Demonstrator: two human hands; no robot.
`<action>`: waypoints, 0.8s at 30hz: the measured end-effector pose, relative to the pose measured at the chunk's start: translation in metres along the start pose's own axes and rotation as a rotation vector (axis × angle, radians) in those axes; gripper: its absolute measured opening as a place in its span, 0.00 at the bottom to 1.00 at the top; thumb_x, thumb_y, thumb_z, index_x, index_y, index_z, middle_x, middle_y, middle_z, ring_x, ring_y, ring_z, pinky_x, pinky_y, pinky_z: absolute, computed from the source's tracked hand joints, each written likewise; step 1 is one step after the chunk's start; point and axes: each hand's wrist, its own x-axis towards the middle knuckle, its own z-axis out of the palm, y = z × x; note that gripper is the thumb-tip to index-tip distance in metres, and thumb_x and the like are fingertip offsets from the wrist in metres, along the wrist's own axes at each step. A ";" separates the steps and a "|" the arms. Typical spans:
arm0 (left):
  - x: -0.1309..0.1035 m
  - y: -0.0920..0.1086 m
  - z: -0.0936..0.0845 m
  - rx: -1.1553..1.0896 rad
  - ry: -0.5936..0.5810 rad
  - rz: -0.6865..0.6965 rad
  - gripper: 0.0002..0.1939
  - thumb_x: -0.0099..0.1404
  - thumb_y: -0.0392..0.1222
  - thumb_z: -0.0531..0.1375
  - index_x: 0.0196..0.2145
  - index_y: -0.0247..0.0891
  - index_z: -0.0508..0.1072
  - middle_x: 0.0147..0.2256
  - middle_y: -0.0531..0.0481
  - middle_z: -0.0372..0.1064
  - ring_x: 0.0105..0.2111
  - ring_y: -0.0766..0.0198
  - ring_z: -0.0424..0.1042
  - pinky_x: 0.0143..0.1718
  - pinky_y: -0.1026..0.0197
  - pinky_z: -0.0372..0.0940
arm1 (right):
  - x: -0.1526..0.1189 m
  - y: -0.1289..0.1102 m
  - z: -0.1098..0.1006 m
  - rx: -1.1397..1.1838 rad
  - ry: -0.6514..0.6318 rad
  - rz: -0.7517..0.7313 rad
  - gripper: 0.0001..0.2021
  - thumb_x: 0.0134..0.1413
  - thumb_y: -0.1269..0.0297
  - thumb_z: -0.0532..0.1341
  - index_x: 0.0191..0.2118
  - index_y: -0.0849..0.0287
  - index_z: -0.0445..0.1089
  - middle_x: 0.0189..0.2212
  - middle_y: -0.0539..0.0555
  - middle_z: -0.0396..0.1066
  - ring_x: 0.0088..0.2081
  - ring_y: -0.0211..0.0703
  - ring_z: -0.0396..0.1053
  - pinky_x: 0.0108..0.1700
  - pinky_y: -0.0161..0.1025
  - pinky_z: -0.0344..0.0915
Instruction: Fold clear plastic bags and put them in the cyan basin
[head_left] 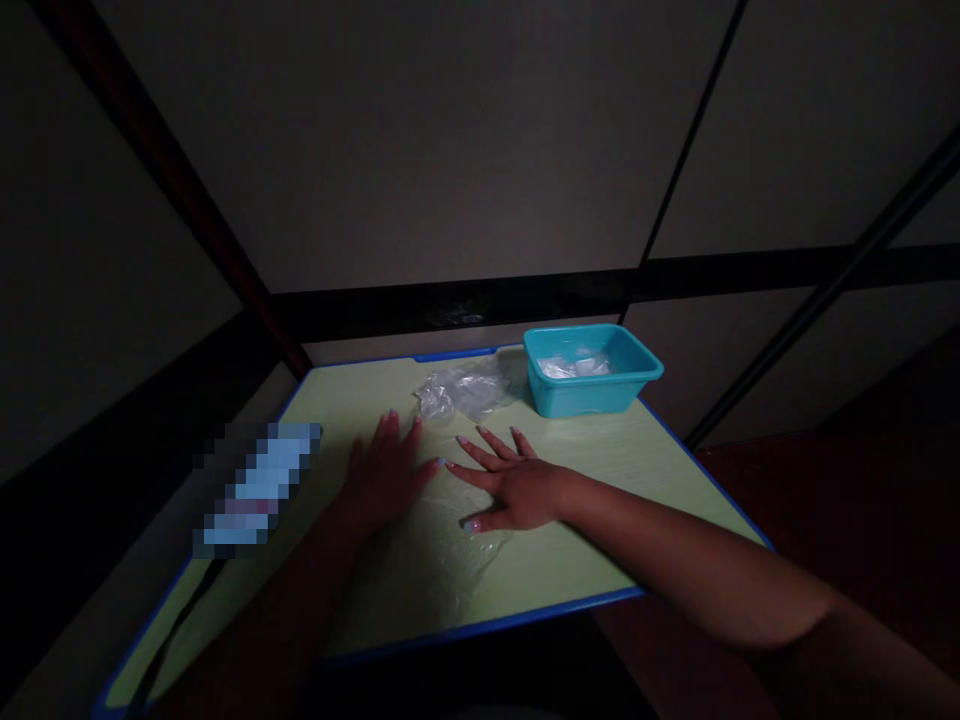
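Note:
A clear plastic bag lies flat on the pale yellow-green table, partly covered by both hands. My left hand rests palm down at the bag's left side with its fingers spread. My right hand lies flat on the right of it, fingers apart, its thumb over the thin film. Just beyond the fingertips is a second, crumpled clear plastic bag. At the back right stands a turquoise plastic basket with clear plastic inside. Neither hand grips anything.
A phone-like device with a blurred-out screen lies at the table's left side, a dark cable running from it toward the near edge. Blue trim edges the table. Behind it rises a panelled cabinet or wall. The light is dim.

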 end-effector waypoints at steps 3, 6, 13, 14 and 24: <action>-0.030 0.020 -0.015 -0.027 0.143 0.129 0.34 0.68 0.55 0.50 0.65 0.30 0.54 0.65 0.27 0.47 0.65 0.39 0.49 0.57 0.32 0.53 | -0.001 -0.002 -0.002 -0.008 0.018 0.038 0.43 0.55 0.32 0.48 0.70 0.49 0.37 0.69 0.59 0.23 0.67 0.64 0.17 0.59 0.74 0.21; -0.073 0.035 -0.016 -0.109 0.199 0.300 0.36 0.64 0.58 0.56 0.64 0.40 0.56 0.63 0.36 0.57 0.58 0.44 0.64 0.54 0.43 0.64 | -0.001 -0.003 -0.002 -0.012 0.045 0.074 0.34 0.63 0.40 0.41 0.70 0.50 0.38 0.69 0.58 0.25 0.68 0.62 0.19 0.59 0.73 0.22; -0.141 0.019 0.023 0.015 0.274 0.446 0.40 0.61 0.56 0.61 0.66 0.42 0.53 0.64 0.38 0.54 0.61 0.43 0.60 0.55 0.41 0.62 | -0.003 -0.008 -0.003 0.013 0.124 0.071 0.30 0.67 0.46 0.38 0.70 0.49 0.37 0.69 0.59 0.25 0.68 0.59 0.23 0.59 0.74 0.24; -0.144 0.016 0.025 0.032 0.261 0.478 0.39 0.63 0.55 0.60 0.66 0.42 0.52 0.64 0.40 0.55 0.61 0.45 0.59 0.55 0.42 0.61 | -0.005 -0.009 -0.004 0.010 0.135 0.068 0.30 0.67 0.46 0.39 0.70 0.48 0.37 0.69 0.59 0.25 0.68 0.59 0.22 0.59 0.74 0.24; -0.155 0.008 0.034 0.037 0.300 0.549 0.23 0.70 0.39 0.53 0.62 0.46 0.61 0.56 0.49 0.69 0.60 0.57 0.63 0.61 0.48 0.56 | -0.037 -0.012 -0.024 -0.062 0.064 -0.103 0.32 0.64 0.48 0.51 0.69 0.51 0.44 0.69 0.60 0.26 0.68 0.61 0.24 0.62 0.70 0.26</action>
